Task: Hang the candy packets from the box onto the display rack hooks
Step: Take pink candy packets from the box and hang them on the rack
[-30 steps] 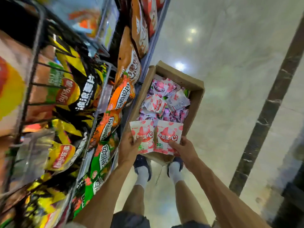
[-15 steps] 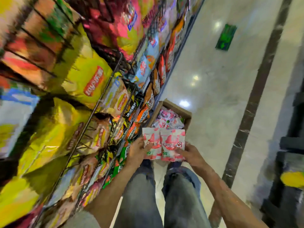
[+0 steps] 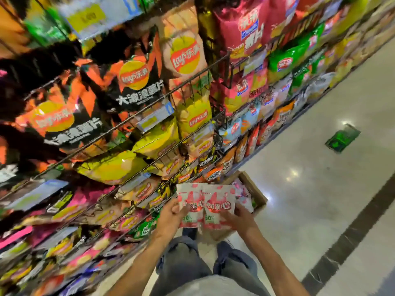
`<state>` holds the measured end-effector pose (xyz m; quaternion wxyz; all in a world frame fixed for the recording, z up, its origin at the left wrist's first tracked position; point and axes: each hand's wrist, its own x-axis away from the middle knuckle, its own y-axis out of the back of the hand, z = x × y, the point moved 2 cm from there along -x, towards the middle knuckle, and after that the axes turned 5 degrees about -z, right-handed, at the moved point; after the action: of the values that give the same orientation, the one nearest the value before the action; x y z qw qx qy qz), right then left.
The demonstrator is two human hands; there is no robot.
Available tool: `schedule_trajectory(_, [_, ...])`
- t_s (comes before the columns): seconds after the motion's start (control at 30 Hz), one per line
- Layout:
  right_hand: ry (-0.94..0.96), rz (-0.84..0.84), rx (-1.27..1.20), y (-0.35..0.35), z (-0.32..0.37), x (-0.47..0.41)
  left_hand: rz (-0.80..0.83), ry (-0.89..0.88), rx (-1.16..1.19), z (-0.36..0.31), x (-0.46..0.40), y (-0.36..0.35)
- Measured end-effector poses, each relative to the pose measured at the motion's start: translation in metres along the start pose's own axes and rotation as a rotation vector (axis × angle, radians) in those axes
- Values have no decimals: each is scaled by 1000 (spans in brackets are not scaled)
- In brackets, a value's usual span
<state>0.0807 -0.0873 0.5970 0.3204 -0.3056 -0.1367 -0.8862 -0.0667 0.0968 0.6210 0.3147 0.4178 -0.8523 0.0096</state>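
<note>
left hand (image 3: 171, 216) grip: candy packets (image 3: 206, 206) | right hand (image 3: 239, 216) grip: same

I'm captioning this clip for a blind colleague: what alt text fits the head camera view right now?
A person's left hand and right hand each hold a pink-and-white candy packet side by side above a cardboard box of more packets on the floor. Wire shelves of chip bags fill the left.

Wire shelving (image 3: 149, 107) along left, tiered, packed with snack bags. Black-and-orange chip bags (image 3: 132, 82) upper left; yellow chip bags (image 3: 119, 167) below; green bags (image 3: 286, 60) upper right. Price tags (image 3: 156, 117) clipped on shelf edge. Glossy pale floor (image 3: 320, 189); dark floor stripe (image 3: 350, 236); green floor sticker (image 3: 342, 138).
</note>
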Motion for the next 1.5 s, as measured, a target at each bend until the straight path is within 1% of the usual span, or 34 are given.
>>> schedule_trajectory(0.07, [29,82,60,-4,12,5,-62,-14,16,-5,31,9])
schedule_trajectory(0.13, [52,189,100,-16,26,16,-149,3,106,-2,59,22])
schedule_trajectory(0.33, [145,476,278,-76,48,56,-387,-17,307,35,133,80])
schedule_trajectory(0.43, [230,573,388,-116,47,79,-523,-50,339,55,175,110])
schedule_trajectory(0.5, [284,620,459,-145,40,93,-640,-35,373,73,200,129])
schedule_trajectory(0.6, [302,696,545,-193,22,123,-748,-25,434,108,242,162])
schedule_trajectory(0.7, [319,790,579,-237,2,176,-847,-6,547,149,286,198])
schedule_trajectory(0.87, [367,899,643,-311,-54,255,-949,-31,607,213,372,258])
schedule_trajectory(1.0, [370,984,645,-366,-98,322,-1071,-22,720,263,437,300])
schedule_trajectory(1.13, [405,1071,696,-419,-137,383,-1195,-25,781,306,494,335])
schedule_trajectory(1.2, [434,1124,710,-444,-151,410,-1244,-18,787,326,517,352])
schedule_trajectory(1.3, [416,1188,728,-481,-168,441,-1308,0,807,352,542,379])
schedule_trajectory(1.5, [418,1291,759,-565,-195,479,-1426,11,866,389,564,440])
